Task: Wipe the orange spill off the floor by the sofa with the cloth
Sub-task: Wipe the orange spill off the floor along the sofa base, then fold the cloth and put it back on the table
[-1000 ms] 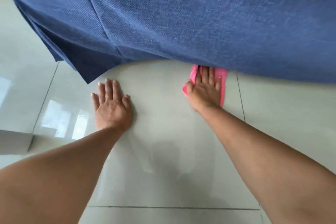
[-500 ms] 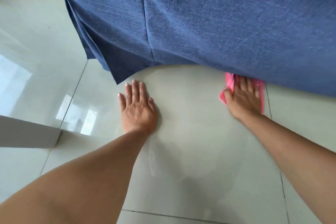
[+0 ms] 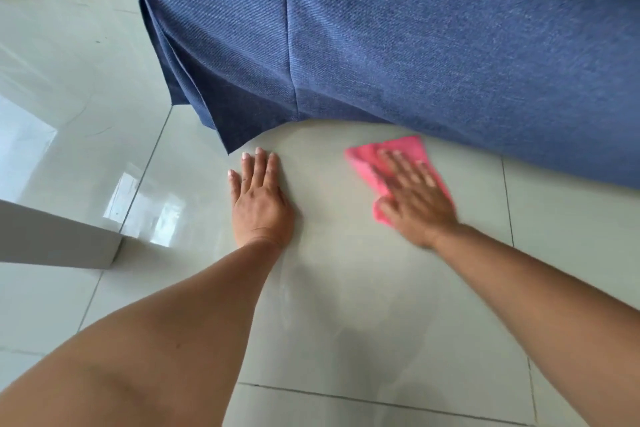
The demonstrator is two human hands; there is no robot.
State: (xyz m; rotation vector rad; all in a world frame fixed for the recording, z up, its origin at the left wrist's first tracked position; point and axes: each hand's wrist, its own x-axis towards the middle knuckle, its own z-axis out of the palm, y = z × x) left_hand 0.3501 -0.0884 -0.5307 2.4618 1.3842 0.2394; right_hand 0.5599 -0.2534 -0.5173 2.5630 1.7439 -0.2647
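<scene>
The right hand point(image 3: 417, 199) lies flat, fingers spread, pressing the pink cloth point(image 3: 388, 158) onto the floor point(image 3: 346, 305) at centre right of the frame, just below the sofa point(image 3: 415, 45) edge. It is blurred, so it appears to be mid-stroke. The left hand point(image 3: 259, 199) rests open and empty on the tile, bracing. No orange spill shows; what remains may sit under the cloth or the sofa hem. Wiping well likely means firm, even palm pressure, overlapping strokes along the sofa edge, and turning the cloth to a clean face.
</scene>
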